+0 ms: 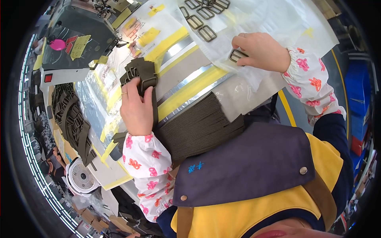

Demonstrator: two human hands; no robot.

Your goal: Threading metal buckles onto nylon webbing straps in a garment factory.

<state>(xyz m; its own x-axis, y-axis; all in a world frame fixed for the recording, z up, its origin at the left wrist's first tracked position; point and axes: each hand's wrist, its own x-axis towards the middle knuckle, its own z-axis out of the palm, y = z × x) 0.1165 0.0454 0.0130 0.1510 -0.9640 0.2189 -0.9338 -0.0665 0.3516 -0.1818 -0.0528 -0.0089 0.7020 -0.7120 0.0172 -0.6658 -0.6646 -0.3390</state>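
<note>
My left hand [137,109] is closed around a small bunch of dark olive webbing straps [141,66], with metal slide buckles threaded among them near the fingertips. Between the thumb and fingers of my right hand [264,50] is a bronze-coloured slide buckle [235,56], held just above the white plastic sheet [260,18]. Several loose slide buckles [206,33] lie on that sheet, beyond and to the left of my right hand. Close to my body, a flat stack of cut webbing straps [192,133] rests along the table's near edge.
A dark sewing machine [75,33] stands at the far left, with a pink round piece on it. Below it hangs a heap of buckled straps [71,117]. A white fan [82,176] is at lower left. Yellow tape [194,91] strips cross the table. Blue bins [357,89] stand at right.
</note>
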